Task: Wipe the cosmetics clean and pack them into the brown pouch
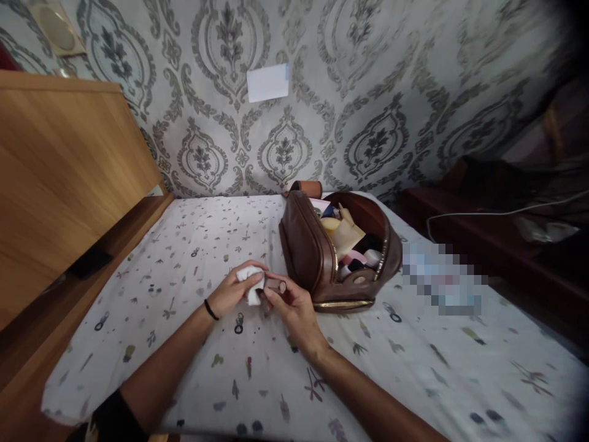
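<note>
My left hand (pixel 232 293) is closed round a crumpled white tissue or cloth (pixel 252 298). Close against it, my right hand (pixel 298 310) pinches a small slim tube (pixel 275 284) with a round pinkish-brown end. Part of the tube is hidden by fingers, and its exact kind cannot be made out. The tissue touches or nearly touches the tube's left end. Just beyond my right hand stands a brown leather toiletry bag (pixel 304 245), unzipped, with several small items inside, among them a beige pouch-like piece (pixel 347 236) and a pink item (pixel 354 256).
A white patterned cloth (pixel 207 233) covers the surface beneath. Wooden furniture (pixel 69 184) borders the left, and patterned wallpaper (pixel 285 147) with a white card (pixel 268 83) rises behind. A blurred-out packet (pixel 444 279) lies right of the bag. A white cable (pixel 497 213) runs at far right.
</note>
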Tool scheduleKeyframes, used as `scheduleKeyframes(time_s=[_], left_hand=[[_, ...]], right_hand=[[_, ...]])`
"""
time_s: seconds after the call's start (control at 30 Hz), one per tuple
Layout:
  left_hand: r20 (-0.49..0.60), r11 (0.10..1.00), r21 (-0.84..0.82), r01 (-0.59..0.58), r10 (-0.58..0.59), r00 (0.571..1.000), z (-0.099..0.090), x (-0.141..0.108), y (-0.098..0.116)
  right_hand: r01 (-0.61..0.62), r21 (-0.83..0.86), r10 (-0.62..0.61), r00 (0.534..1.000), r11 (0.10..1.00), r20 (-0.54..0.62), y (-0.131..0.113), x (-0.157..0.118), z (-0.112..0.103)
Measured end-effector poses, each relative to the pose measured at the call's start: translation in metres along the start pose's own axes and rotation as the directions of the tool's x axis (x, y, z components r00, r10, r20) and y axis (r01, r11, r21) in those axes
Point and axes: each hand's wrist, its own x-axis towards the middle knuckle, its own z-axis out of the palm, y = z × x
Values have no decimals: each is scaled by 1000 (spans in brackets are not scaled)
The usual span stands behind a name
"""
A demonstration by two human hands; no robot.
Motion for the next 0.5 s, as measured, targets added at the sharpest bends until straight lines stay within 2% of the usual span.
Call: scheduleKeyframes(time_s=[0.1,0.17,0.33,0.5], left_hand=[[-37,995,-91,36,-39,999,1,-1,6],[-20,993,-103,53,-55,998,0,-3,11],[43,999,-9,53,-52,998,-5,-8,16],[1,997,15,77,-77,997,-1,-11,14]], right_hand=[[-25,91,25,1000,996,3,-3,-1,1],[-1,133,2,1000,991,-3,-5,-2,3],[34,166,-27,999,986,-44,-13,-3,4],[33,207,-33,999,978,-7,-20,-2,3]])
